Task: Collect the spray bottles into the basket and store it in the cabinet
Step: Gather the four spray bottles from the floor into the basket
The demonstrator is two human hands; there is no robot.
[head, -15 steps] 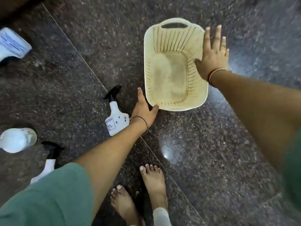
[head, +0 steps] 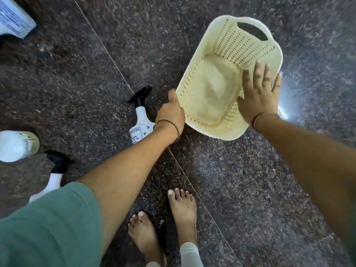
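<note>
An empty cream plastic basket (head: 243, 47) with perforated walls is tilted over the dark floor at the upper right. My left hand (head: 171, 112) is closed on its left rim. On the right rim lies my right hand (head: 260, 93), thumb inside the wall and fingers spread over the edge. A white spray bottle (head: 142, 123) with a black trigger lies on the floor just left of my left wrist. A second spray bottle (head: 54, 176) lies at the lower left, its body partly hidden by my green sleeve.
A white bottle (head: 17, 145) lies at the left edge, and another white labelled container (head: 14, 20) sits at the top left corner. My bare feet (head: 181, 212) stand on the speckled granite floor (head: 250, 189), which has a thin diagonal joint line.
The basket has swung and tilted, its handle end now toward the upper right. My left hand has closed on its left rim, and my right hand has slid down its right side.
</note>
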